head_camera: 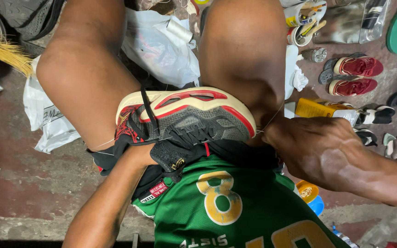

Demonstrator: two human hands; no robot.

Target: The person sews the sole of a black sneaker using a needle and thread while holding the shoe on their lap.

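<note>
A black, red and cream sneaker [184,117] lies sole-up and sideways, wedged between the person's bare knees, and everything else is best placed from it. The left hand [136,154] sits just below the shoe's toe end, pushed into the dark upper; its fingers are buried in the fabric, so I cannot tell whether they clench or merely brace. The right hand [318,149] is to the right of the shoe's heel, fingers clenched tight around a thin pale thread [272,120] that runs taut from the heel edge to the fist. A second strand of thread shows just left of the shoe, over the left thigh. Judging from this, the step in hand is hand-stitching the sole to the upper, with a stitch being drawn tight at the heel. The next move would seem to call for steady tension on the thread while the knees keep the shoe from twisting, and for care that the thread does not cut or snap at the sole's edge. Beyond the shoe, to the upper right, a pair of red slippers [357,76] rests on the floor, and a yellow box [315,108] lies just right of the right knee. A white plastic bag [164,43] lies above the shoe, between the legs.
</note>
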